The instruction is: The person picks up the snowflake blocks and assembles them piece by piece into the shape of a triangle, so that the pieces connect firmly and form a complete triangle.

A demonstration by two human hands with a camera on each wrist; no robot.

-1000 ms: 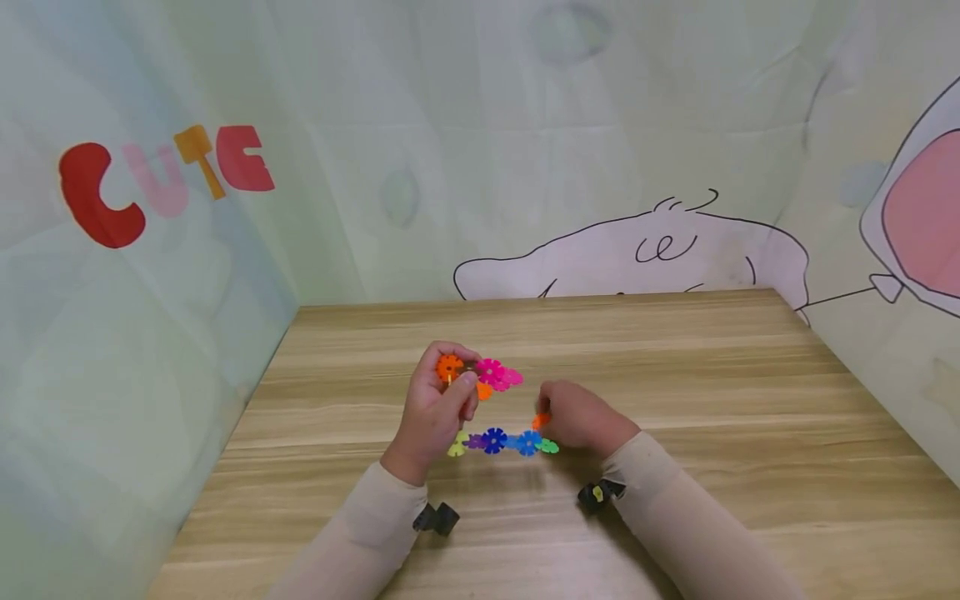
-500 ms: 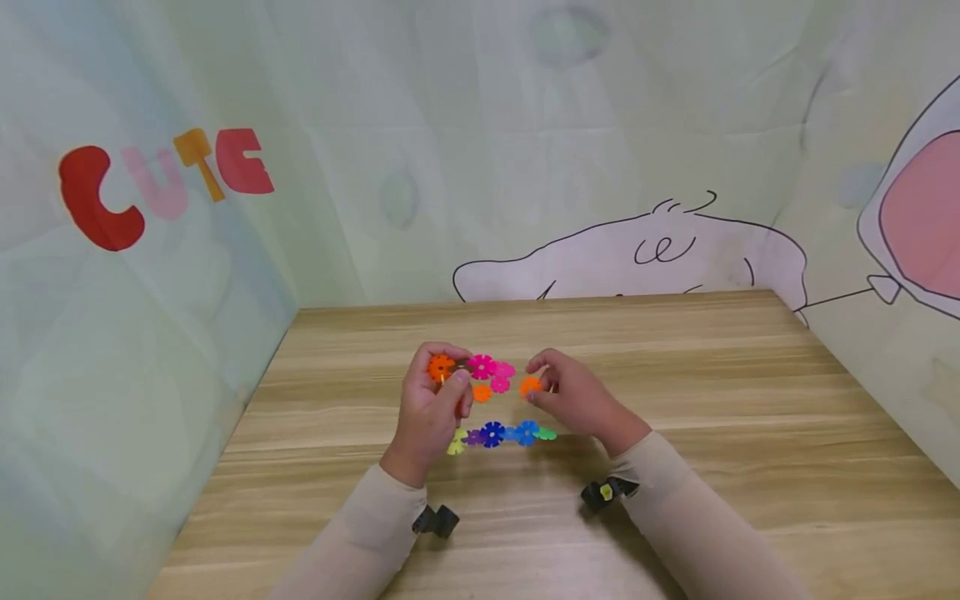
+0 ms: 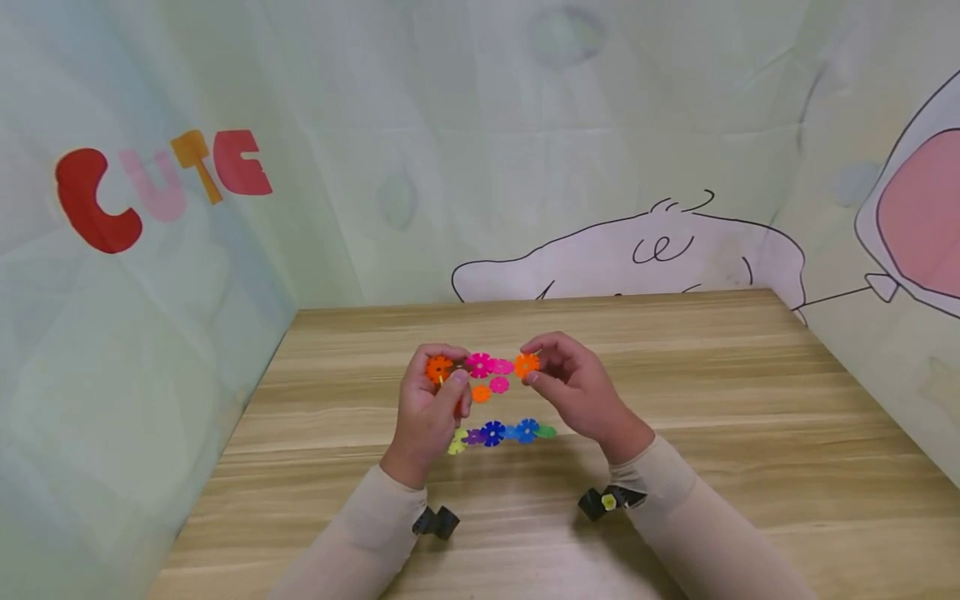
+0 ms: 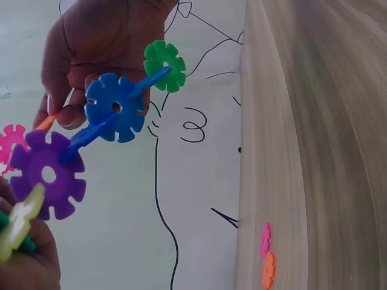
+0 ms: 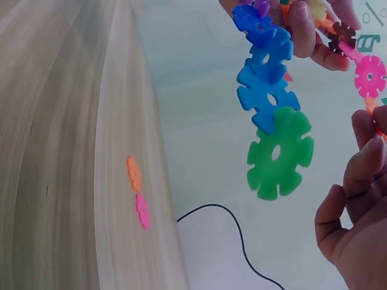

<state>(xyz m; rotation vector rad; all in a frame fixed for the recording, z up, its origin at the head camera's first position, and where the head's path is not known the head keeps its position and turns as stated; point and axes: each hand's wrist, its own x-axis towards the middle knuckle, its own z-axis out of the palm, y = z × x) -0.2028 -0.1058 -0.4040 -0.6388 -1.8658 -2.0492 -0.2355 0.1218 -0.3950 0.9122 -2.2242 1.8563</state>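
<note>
My left hand (image 3: 423, 408) grips one end of a chain of notched, flower-shaped plastic discs, with an orange disc (image 3: 438, 368) showing by its fingers. Two pink discs (image 3: 480, 365) extend to the right from that hand. An orange flower disc (image 3: 527, 366) is pinched between thumb and fingers of my right hand (image 3: 585, 396). Its edge meets the outer pink disc; whether the slots interlock cannot be told. A second branch hangs nearer me, running from a yellow disc (image 3: 457, 442) through purple and blue discs (image 4: 115, 107) to a green disc (image 5: 280, 153) at its free end.
On the wooden table (image 3: 337, 392) lie a loose orange disc (image 3: 481, 393) and a loose pink disc (image 3: 499, 384), close together. A printed cloth backdrop (image 3: 360, 167) stands behind and to the left of the table.
My right hand has lifted the orange disc from near the green end up and left to the pink discs. The left hand stays almost still; the loose pink disc has come into view.
</note>
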